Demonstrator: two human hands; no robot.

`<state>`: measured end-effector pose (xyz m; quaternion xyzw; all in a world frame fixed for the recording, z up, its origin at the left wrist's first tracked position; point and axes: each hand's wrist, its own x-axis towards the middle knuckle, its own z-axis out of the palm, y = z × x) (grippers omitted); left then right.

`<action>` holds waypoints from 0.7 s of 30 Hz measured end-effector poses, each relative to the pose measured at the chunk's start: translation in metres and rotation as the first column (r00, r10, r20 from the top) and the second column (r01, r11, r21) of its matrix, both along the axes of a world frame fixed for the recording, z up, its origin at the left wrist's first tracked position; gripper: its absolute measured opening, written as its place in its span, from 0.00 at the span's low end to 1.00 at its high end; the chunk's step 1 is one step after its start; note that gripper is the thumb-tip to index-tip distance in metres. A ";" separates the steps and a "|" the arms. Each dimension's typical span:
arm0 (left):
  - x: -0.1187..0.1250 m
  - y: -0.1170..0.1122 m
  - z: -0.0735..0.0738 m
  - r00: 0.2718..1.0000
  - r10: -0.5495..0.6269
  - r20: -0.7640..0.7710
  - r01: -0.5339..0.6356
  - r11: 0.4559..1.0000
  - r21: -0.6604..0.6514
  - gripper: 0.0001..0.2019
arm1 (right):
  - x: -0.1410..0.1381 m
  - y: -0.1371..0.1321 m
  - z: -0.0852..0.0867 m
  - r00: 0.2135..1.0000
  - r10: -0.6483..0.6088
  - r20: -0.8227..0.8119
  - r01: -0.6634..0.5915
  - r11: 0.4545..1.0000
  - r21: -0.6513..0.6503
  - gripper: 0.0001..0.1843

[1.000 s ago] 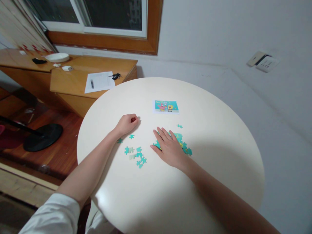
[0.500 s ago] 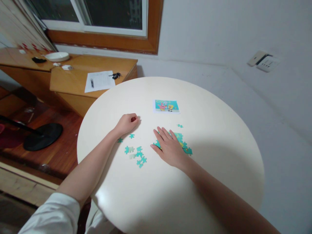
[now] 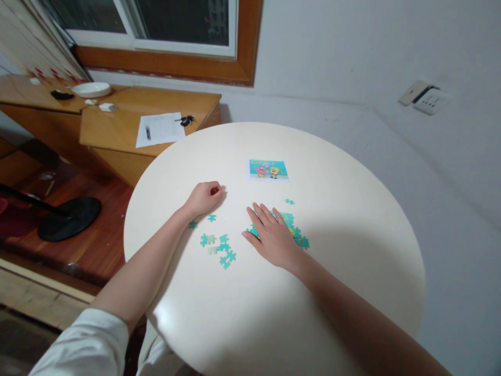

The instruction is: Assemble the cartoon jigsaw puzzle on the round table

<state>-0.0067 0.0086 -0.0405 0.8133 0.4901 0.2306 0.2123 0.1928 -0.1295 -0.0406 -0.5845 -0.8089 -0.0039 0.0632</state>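
My right hand (image 3: 274, 236) lies flat with fingers spread on a partly joined jigsaw puzzle (image 3: 290, 222) and covers much of it. Teal and yellow parts of the puzzle show past the fingertips and at the right of the hand. My left hand (image 3: 204, 197) rests on the table, loosely curled into a fist, with nothing visible in it. Just below it is a loose teal puzzle piece (image 3: 212, 218). Another piece (image 3: 193, 224) lies beside the left wrist. Several more loose pieces (image 3: 224, 247), some pale side up, are scattered between my forearms.
A cartoon picture card (image 3: 268, 170) lies farther back on the round white table (image 3: 332, 167). Two small teal pieces (image 3: 289, 201) are behind the puzzle. On the wooden cabinet (image 3: 117, 122) at the left are a paper sheet (image 3: 161, 130), keys (image 3: 187, 120) and a white dish (image 3: 92, 90).
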 end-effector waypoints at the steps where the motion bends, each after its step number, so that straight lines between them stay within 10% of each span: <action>1: 0.000 0.000 0.000 1.000 0.000 0.000 0.000 1.000 0.001 0.11 | 0.000 0.000 0.000 1.000 0.000 0.001 0.000 1.000 -0.002 0.33; 21: 0.001 0.000 0.000 1.000 -0.006 -0.005 0.006 1.000 -0.004 0.11 | 0.000 0.000 0.000 1.000 -0.004 -0.005 0.004 1.000 -0.010 0.33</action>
